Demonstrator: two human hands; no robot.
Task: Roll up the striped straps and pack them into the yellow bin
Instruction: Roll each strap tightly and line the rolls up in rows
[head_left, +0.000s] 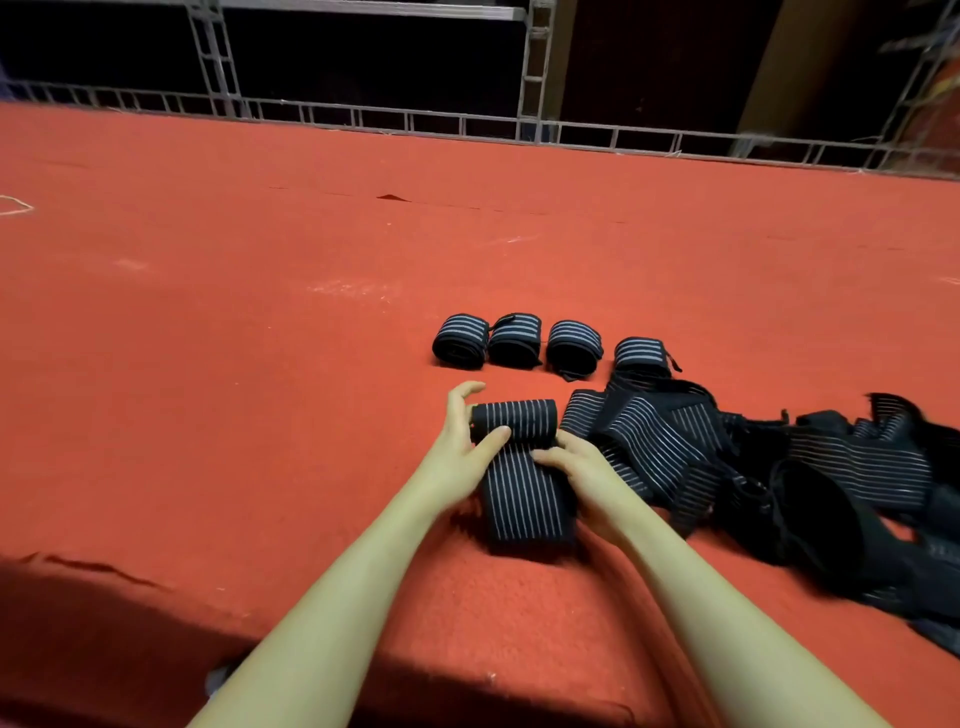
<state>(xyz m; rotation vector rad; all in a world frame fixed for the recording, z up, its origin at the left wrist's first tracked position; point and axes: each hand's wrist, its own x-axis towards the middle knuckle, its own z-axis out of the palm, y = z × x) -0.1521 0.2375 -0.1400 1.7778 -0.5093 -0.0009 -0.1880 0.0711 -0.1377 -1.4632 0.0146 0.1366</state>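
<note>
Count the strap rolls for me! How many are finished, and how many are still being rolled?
Finished rolled straps: 4
Strap being rolled: 1
Total: 5
The loose strap pile is too tangled to count.

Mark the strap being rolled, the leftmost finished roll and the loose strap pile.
strap being rolled (524, 499): head view, flat unrolled part.
leftmost finished roll (461, 340): head view, striped top.
loose strap pile (810, 467): head view, middle.

A red felt desk (260, 322) fills the view; a metal truss (535, 88) lines its far edge, dark beyond.
</note>
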